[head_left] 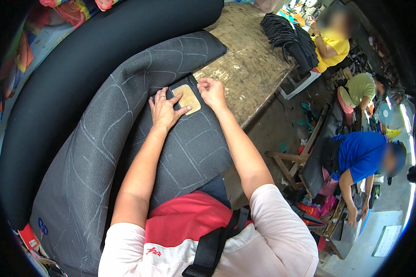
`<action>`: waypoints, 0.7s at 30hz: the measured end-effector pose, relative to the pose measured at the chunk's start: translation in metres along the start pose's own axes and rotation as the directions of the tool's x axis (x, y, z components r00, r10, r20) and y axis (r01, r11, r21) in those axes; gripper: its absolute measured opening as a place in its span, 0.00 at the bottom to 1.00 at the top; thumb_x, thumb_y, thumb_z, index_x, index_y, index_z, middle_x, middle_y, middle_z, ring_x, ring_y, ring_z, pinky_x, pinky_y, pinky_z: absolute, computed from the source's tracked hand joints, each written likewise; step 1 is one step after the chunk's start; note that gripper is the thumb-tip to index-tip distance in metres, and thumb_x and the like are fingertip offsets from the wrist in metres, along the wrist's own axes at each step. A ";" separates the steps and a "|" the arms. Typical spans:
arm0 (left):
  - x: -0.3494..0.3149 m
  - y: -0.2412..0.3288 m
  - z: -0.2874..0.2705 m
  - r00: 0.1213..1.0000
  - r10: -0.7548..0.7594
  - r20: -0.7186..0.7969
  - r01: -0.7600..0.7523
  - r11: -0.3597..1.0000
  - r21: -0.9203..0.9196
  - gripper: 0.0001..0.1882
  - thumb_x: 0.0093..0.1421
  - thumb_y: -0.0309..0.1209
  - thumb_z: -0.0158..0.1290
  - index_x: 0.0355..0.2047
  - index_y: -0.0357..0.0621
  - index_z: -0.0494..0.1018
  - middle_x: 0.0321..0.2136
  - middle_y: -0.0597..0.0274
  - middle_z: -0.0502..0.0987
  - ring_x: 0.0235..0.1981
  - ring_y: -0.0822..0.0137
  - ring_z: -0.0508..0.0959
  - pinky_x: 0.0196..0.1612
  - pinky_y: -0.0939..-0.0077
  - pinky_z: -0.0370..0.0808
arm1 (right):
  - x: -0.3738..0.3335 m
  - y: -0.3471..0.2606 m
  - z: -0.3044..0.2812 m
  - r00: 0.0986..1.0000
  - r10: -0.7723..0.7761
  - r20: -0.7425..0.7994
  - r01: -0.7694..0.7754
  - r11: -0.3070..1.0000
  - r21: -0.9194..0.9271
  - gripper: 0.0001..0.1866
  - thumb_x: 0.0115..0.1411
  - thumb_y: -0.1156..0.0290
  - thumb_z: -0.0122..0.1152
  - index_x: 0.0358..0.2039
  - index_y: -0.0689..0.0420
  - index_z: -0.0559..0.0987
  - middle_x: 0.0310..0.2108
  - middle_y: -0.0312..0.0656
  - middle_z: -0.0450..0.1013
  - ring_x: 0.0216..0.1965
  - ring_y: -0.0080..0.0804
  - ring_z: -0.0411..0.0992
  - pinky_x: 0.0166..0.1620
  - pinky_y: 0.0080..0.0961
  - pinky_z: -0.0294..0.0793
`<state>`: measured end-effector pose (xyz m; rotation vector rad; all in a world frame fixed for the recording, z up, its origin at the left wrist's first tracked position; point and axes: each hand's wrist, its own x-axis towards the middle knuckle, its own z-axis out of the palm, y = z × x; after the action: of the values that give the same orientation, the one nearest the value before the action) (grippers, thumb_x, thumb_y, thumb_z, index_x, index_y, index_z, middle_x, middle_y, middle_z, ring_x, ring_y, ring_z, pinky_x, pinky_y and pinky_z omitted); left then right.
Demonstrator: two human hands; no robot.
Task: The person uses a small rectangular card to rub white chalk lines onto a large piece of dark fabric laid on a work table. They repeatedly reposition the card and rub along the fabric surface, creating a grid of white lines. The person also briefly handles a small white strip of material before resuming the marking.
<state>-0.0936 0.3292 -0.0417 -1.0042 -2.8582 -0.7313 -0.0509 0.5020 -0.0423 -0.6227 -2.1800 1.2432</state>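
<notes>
A tan, round-cornered flat template lies on dark grey sheet material marked with pale curved lines. My left hand is open, its fingers spread, with thumb and fingertips pressing the template's left and lower edges. Just beyond the template's right side, my right hand is closed in a pinch near the edge of the sheet. Whatever its fingers hold, if anything, is too small to make out. To the left, the same marked material rises in a large loose fold.
Behind the fold lies a thick black roll. The worn wooden table carries a stack of black pieces at its far right. Blue-handled scissors rest at lower left. Several people work on the right, beside a wooden bench frame.
</notes>
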 end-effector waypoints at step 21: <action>0.000 0.005 -0.003 0.999 -0.039 0.008 0.038 0.999 0.009 0.31 0.42 0.60 0.58 0.43 0.58 0.78 0.59 0.51 0.59 0.62 0.56 0.55 0.60 0.42 0.49 | 0.033 -0.034 0.064 0.913 -0.108 0.394 0.300 0.832 -0.467 0.07 0.46 0.74 0.58 0.25 0.61 0.81 0.29 0.56 0.75 0.36 0.51 0.74 0.42 0.39 0.74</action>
<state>-0.0907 0.3313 -0.0373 -0.9560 -2.8929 -0.7182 -0.1213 0.4674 -0.0319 -0.3583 -2.8382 0.6744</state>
